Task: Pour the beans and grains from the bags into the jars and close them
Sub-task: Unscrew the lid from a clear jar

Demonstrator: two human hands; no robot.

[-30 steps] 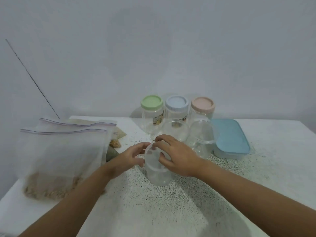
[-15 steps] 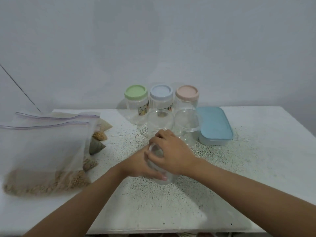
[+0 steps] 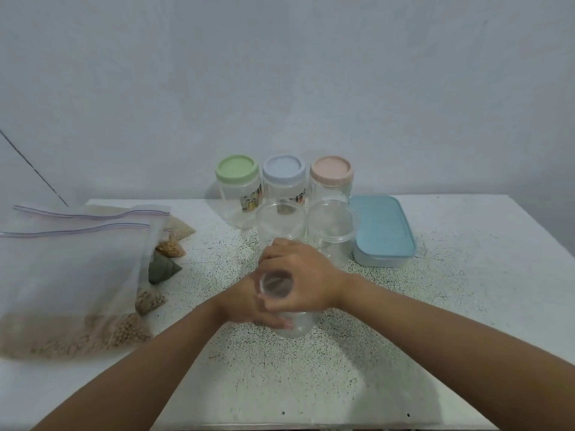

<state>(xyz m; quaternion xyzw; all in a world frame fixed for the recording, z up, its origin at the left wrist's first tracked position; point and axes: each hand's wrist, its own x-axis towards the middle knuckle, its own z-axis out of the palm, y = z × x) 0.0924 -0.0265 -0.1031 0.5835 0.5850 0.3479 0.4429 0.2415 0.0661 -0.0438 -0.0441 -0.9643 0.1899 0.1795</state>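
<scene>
Opening this jar well looks like a matter of keeping it planted on the speckled bench (image 3: 311, 384) while only the top turns. The left hand (image 3: 245, 303) wraps its fingers round the body of the small clear jar (image 3: 295, 326), which stands near the front middle of the bench. The right hand (image 3: 303, 275) curls over the clear lid (image 3: 275, 286) and pinches its rim. A firm hold below and a short, level twist above should free the lid without tipping the light, empty plastic; whether it has already come loose I cannot tell. To the left lie the bags (image 3: 71, 269) of beans and grains, their zip tops closed. Behind the hands stand two open clear tubs (image 3: 280, 222) and a blue-lidded box (image 3: 381, 231), and at the wall three capped jars (image 3: 283, 188). Compared with a second ago, the left hand now reaches further across the front of the jar instead of only touching its side, and hands and jar sit lower and more central in view.
</scene>
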